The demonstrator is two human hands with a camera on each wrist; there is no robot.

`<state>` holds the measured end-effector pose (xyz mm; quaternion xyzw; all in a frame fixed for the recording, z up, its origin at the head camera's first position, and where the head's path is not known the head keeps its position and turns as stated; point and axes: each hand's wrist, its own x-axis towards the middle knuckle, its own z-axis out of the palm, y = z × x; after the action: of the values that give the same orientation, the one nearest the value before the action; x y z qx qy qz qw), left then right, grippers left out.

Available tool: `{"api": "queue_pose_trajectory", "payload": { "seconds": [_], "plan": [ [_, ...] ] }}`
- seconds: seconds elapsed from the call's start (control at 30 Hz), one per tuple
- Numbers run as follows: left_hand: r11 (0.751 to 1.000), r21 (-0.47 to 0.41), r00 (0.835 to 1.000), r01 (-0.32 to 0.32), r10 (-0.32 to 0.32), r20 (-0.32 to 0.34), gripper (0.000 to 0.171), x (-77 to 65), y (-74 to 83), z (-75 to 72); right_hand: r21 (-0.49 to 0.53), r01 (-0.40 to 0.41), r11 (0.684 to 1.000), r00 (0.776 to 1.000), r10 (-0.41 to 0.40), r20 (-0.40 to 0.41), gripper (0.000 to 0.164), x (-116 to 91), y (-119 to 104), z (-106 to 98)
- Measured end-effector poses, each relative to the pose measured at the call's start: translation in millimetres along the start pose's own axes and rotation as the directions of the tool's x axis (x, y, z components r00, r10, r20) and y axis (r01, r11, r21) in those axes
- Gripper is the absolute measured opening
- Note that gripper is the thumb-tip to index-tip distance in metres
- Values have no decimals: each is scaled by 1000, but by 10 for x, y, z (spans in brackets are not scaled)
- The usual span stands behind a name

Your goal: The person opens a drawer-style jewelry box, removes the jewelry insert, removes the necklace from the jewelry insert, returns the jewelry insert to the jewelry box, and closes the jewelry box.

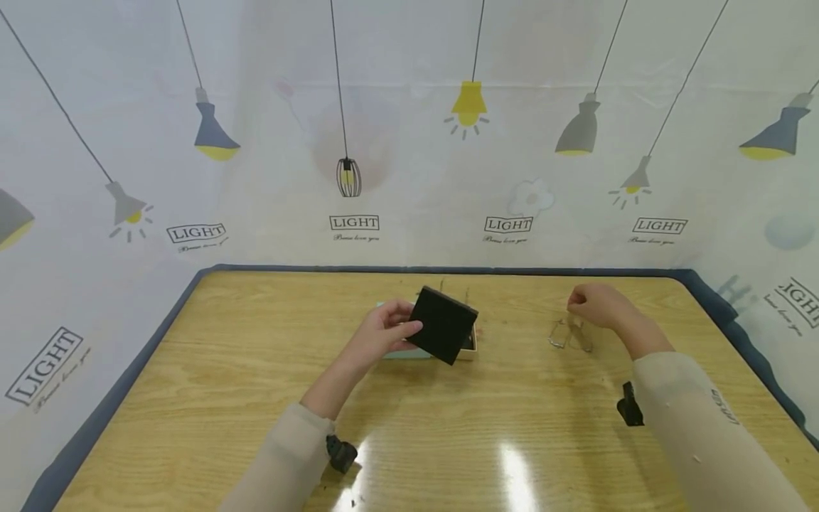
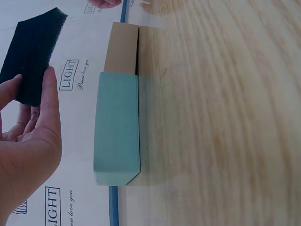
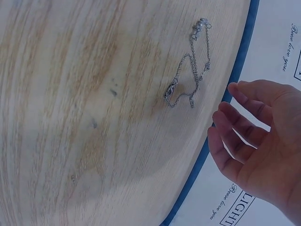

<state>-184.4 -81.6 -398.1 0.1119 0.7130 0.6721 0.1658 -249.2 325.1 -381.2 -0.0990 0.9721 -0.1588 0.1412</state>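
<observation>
My left hand (image 1: 387,328) pinches a flat square black foam pad (image 1: 443,326) by its edge, thumb on one face and fingers on the other. The pad is tilted and held up over a slim box. In the left wrist view the box shows as a mint-green sleeve (image 2: 117,127) with a tan cardboard drawer (image 2: 123,47) sticking out of one end. My right hand (image 1: 601,304) hovers at the far right, fingers loosely bent with nothing between them. Close by lies a silver chain necklace (image 3: 198,29), spread in loose loops on the wood.
The wooden table (image 1: 256,412) has a dark blue border (image 1: 307,268) along its back and sides. Behind it hangs a white backdrop (image 1: 409,142) printed with lamps. Black wrist cameras are strapped by both sleeves.
</observation>
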Motion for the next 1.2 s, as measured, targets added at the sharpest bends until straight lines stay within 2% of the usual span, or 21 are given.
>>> {"api": "queue_pose_trajectory", "payload": {
  "seconds": [0.43, 0.63, 0.77, 0.93, 1.2],
  "plan": [
    [1000, -11, 1000, -5, 5, 13, 28, 13, 15, 13, 1, 15, 1000, 1000, -15, -22, 22, -6, -53, -22],
    [1000, -19, 1000, -11, 11, 13, 29, 12, 32, 25, -11, 46, 999, 998, -46, -37, 23, -15, -168, -67],
    [1000, -14, 1000, -13, 13, 15, 30, 24, 32, 31, -6, 81, 997, 996, -81, -42, 24, -44, -358, -102],
    [1000, -17, 1000, -10, 10, 16, 31, 43, 35, 54, 76, 144, 987, 989, -142, -40, 21, -114, -729, -140],
    [1000, -22, 1000, -5, 6, 11, 30, 66, 23, 98, 199, 282, 939, 959, -281, -33, 20, -189, -1275, -161]
  ]
}}
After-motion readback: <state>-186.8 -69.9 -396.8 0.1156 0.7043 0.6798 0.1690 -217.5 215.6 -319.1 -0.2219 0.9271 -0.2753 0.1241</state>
